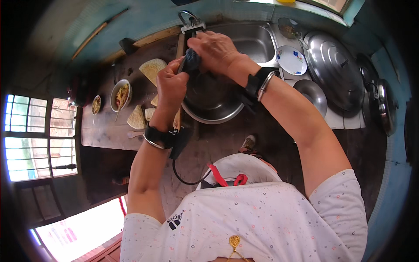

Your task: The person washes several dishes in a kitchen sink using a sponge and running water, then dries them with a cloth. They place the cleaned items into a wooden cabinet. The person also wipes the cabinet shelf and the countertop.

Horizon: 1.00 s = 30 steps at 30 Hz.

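Note:
My left hand (172, 82) is closed around a thin, grey-edged thing, which it mostly hides. A dark, crumpled cloth or scrubber (192, 61) lies between the hands. Above and right of it, my right hand (216, 49) is bent over close to the tap (191, 23); its fingertips are blurred, and what they hold cannot be made out. Below both hands is a wide, dark metal basin or wok (212, 121) with a shiny rim. The stainless steel sink (262, 42) is behind my right hand.
On the wooden table (98, 137) at left are flatbread wedges (136, 118), a bowl of food with chopsticks (121, 95) and a small bowl (96, 104). At right stand a floral plate (291, 60), a metal bowl (312, 95) and a large lid (334, 68).

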Tool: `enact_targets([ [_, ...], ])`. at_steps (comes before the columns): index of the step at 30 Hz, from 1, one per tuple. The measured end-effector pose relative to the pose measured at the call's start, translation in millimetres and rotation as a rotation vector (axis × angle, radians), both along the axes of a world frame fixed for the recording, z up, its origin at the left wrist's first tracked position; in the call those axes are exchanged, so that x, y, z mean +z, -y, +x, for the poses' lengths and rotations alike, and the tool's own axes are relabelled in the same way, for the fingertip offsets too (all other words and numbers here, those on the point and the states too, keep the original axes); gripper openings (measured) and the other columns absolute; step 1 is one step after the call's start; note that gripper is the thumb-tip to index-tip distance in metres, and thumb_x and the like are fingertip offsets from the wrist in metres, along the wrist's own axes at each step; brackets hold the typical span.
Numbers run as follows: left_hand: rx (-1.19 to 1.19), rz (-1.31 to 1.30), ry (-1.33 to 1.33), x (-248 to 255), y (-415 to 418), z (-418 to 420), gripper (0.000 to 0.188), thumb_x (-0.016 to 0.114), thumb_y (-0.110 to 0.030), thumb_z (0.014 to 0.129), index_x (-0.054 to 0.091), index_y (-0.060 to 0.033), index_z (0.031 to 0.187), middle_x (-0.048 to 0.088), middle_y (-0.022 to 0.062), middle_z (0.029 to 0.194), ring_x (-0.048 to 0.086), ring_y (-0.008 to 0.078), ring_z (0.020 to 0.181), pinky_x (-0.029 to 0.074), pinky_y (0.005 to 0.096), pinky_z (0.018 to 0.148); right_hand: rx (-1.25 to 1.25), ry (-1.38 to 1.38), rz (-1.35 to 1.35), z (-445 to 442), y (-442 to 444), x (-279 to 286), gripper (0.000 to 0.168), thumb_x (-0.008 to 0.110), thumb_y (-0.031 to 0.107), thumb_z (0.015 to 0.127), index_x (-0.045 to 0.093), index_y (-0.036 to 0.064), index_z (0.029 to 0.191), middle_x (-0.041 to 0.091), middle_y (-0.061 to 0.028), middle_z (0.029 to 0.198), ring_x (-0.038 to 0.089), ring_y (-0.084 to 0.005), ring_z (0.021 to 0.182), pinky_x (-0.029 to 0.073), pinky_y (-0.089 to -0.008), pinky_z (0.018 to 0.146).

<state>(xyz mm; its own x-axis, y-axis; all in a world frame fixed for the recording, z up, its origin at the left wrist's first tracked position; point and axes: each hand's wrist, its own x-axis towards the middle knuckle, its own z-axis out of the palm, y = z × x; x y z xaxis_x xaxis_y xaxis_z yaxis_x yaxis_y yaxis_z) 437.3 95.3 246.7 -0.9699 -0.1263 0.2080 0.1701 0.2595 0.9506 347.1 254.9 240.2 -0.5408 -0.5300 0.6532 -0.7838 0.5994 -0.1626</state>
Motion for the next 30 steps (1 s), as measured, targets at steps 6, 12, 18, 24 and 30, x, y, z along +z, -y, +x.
enact_targets([
  [6,0.137,-0.336,-0.442,36,-2,7,0.013,0.048,0.009,0.071,0.059,0.0068,0.076,0.067,0.0084,0.109,0.058,0.0079,0.076,0.045,0.0196,0.068,-0.030,0.701,-0.637,1,-26,-40,0.026,0.069,0.019,0.074,0.063,0.005,0.095,0.068,-0.0136,0.082,0.067,-0.0271,0.072,0.052,-0.0353,0.064],
  [12,0.136,-0.452,-0.562,48,-25,19,0.021,0.050,0.015,0.069,0.034,0.0020,0.062,0.064,0.0142,0.116,0.057,0.0225,0.108,0.044,0.0289,0.086,0.147,1.703,-1.593,78,13,-78,0.012,0.058,0.010,0.082,0.061,0.002,0.090,0.064,-0.0118,0.069,0.063,-0.0211,0.056,0.052,-0.0336,0.047],
  [18,0.297,-0.176,-0.258,-12,-10,51,0.015,0.068,-0.005,0.078,0.055,0.0015,0.079,0.061,0.0171,0.108,0.058,0.0267,0.101,0.045,0.0331,0.085,0.098,1.183,-1.102,28,-36,-69,0.023,0.063,0.009,0.077,0.063,0.003,0.099,0.067,-0.0121,0.082,0.067,-0.0253,0.077,0.053,-0.0365,0.063],
  [24,0.059,-0.704,-0.287,13,5,28,0.036,0.077,-0.024,0.074,0.054,0.0021,0.083,0.057,0.0255,0.110,0.055,0.0360,0.101,0.044,0.0400,0.083,-0.002,0.001,-0.083,-23,-40,0,0.032,0.072,0.009,0.067,0.059,0.013,0.097,0.061,-0.0056,0.092,0.060,-0.0273,0.093,0.050,-0.0356,0.080],
  [30,0.119,-0.518,-0.332,43,3,-2,0.011,0.064,0.002,0.072,0.059,0.0021,0.081,0.064,0.0158,0.103,0.061,0.0302,0.098,0.047,0.0340,0.083,0.133,-0.129,-0.018,12,6,47,0.036,0.075,0.012,0.062,0.058,0.012,0.094,0.058,-0.0037,0.101,0.055,-0.0255,0.104,0.048,-0.0345,0.086],
])
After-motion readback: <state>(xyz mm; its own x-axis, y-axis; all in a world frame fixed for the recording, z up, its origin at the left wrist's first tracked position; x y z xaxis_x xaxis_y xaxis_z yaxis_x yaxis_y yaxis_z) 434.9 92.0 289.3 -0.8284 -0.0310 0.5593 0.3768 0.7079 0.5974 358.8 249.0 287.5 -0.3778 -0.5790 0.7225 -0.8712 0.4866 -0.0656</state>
